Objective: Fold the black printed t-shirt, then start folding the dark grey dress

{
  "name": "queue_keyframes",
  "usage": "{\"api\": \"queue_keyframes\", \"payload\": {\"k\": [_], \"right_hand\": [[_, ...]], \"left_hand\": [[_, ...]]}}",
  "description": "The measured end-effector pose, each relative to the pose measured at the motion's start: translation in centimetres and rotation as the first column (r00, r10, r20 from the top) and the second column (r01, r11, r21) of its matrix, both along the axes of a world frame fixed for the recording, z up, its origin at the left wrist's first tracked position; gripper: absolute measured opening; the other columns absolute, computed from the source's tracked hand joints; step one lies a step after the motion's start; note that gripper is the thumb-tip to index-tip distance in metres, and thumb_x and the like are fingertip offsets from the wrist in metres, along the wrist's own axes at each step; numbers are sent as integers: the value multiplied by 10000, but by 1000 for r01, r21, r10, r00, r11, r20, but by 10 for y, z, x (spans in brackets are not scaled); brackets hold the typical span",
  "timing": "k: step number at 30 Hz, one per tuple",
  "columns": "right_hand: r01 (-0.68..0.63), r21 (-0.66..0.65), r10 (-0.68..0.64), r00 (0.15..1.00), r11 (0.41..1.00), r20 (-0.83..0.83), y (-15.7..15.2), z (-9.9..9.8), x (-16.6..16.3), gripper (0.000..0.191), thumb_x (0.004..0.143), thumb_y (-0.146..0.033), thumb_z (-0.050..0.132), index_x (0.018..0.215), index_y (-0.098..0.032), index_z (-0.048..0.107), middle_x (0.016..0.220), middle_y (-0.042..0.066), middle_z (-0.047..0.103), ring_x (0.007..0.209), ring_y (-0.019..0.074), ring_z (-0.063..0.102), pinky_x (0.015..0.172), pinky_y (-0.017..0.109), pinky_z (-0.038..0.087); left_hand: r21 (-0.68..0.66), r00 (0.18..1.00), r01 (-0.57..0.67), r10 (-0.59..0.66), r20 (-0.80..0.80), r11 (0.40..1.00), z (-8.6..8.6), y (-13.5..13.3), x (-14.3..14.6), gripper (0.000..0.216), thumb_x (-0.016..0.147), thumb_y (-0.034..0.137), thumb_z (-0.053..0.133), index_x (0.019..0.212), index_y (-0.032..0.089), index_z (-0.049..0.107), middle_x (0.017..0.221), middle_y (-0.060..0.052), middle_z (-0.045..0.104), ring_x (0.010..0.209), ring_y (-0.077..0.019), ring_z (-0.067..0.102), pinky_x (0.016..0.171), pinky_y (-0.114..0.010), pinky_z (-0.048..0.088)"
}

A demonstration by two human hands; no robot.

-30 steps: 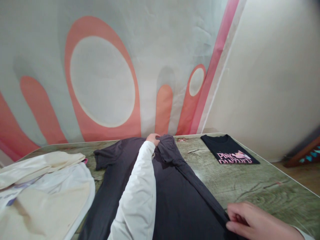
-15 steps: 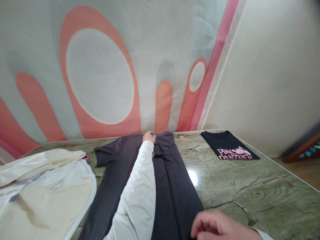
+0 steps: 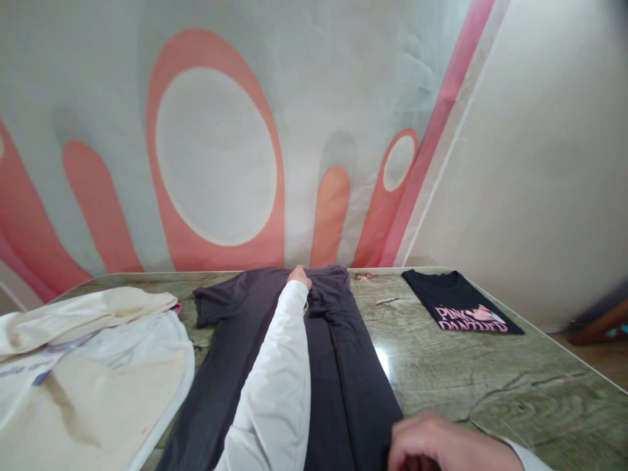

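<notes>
A dark grey T-shirt [image 3: 240,347] lies lengthwise on the table, its left sleeve spread out and its right side folded inward. My left hand [image 3: 300,277], in a white sleeve, reaches to the far end, its fingers closed on the cloth near the collar. At the lower right my right hand [image 3: 441,445] is beside the T-shirt's right edge. Its fingers are curled and slightly blurred, and their tips are partly cut off by the frame, so what lies in them is hidden. My left forearm covers part of the T-shirt's middle.
A folded black T-shirt [image 3: 444,297] with pink lettering lies at the back right of the wood-patterned table [image 3: 441,366]. White and cream garments [image 3: 122,373] are piled at the left. A wall [image 3: 304,131] with pink and orange shapes stands behind the table.
The view has shifted slightly, so everything appears a little lower and further right. My left hand stays at the collar, and my right hand remains by the T-shirt's right edge, fingers curled.
</notes>
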State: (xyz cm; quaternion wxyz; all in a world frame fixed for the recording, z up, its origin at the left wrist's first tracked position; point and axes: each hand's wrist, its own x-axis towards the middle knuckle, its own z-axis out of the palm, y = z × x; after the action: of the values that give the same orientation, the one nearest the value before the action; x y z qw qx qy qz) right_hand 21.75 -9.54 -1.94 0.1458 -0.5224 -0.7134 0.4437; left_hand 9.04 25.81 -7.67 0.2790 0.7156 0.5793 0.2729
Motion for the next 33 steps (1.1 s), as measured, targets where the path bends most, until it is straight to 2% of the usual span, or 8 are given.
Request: {"api": "queue_keyframes", "payload": {"k": [2, 5, 7, 9, 13, 20, 27, 33], "right_hand": [[83, 57, -82, 996, 995, -28, 35, 0, 15, 178, 733, -276, 542, 850, -170, 624, 705, 18, 596, 596, 99, 540, 551, 194, 415], [238, 171, -222, 969, 956, -107, 115, -8, 46, 188, 756, -270, 505, 862, -135, 582, 646, 11, 579, 566, 105, 551, 507, 200, 421], [359, 283, -329, 933, 890, -147, 177, -18, 67, 177, 736, -236, 517, 870, -132, 568, 685, 15, 588, 546, 101, 550, 481, 203, 425], [506, 400, -484, 860, 764, -162, 233, -30, 83, 150, 721, -176, 515, 845, -128, 583, 658, 11, 597, 517, 95, 545, 498, 213, 440], [564, 482, -548, 815, 670, -191, 307, -58, 96, 212, 734, -109, 473, 891, -157, 606, 733, 28, 634, 668, 118, 590, 652, 257, 476], [511, 554, -510, 843, 658, -172, 335, -96, 107, 264, 717, -75, 472, 887, -175, 648, 882, 48, 639, 842, 142, 582, 832, 302, 429], [485, 564, -456, 866, 668, -203, 333, -102, 105, 204, 684, -159, 559, 856, -189, 665, 910, 58, 601, 816, 146, 552, 807, 288, 416], [584, 466, -499, 811, 665, -305, 338, -100, 106, 137, 690, -218, 562, 769, -161, 660, 832, 64, 620, 822, 173, 535, 840, 324, 377]], "left_hand": [[-5, 999, 2, -2, -35, 1000, 1, -2, -1, 400, 598, 63, 649, 974, 174, 571, 1043, -96, 602, 1030, -229, 529, 898, -270, 370], [-9, 996, 3, -3, -91, 1000, 1, -3, -3, 341, 617, 134, 657, 950, 167, 593, 1048, -101, 604, 1012, -230, 539, 886, -275, 378], [-10, 993, 8, -10, -122, 1000, 1, -2, -4, 338, 635, 217, 660, 962, 160, 594, 1038, -109, 609, 987, -235, 552, 866, -288, 394], [-7, 989, 17, -18, -144, 1000, 1, -2, -5, 357, 635, 272, 665, 968, 164, 596, 1027, -107, 615, 971, -234, 560, 855, -288, 401], [9, 987, 10, -8, -162, 1000, 0, -2, -6, 340, 625, 214, 665, 960, 203, 604, 1034, -73, 616, 969, -203, 564, 859, -252, 395], [0, 989, -63, 62, -133, 998, -8, 2, -8, 251, 668, 163, 607, 914, 205, 624, 989, -70, 636, 948, -188, 577, 852, -240, 399], [16, 992, -75, 77, -96, 997, -17, 4, -9, 212, 668, 159, 585, 866, 208, 643, 938, -67, 654, 908, -193, 594, 821, -244, 413], [52, 994, -96, 99, -40, 994, -18, 4, -10, 239, 657, 102, 563, 863, 194, 641, 926, -68, 656, 894, -190, 597, 806, -241, 420]]}}
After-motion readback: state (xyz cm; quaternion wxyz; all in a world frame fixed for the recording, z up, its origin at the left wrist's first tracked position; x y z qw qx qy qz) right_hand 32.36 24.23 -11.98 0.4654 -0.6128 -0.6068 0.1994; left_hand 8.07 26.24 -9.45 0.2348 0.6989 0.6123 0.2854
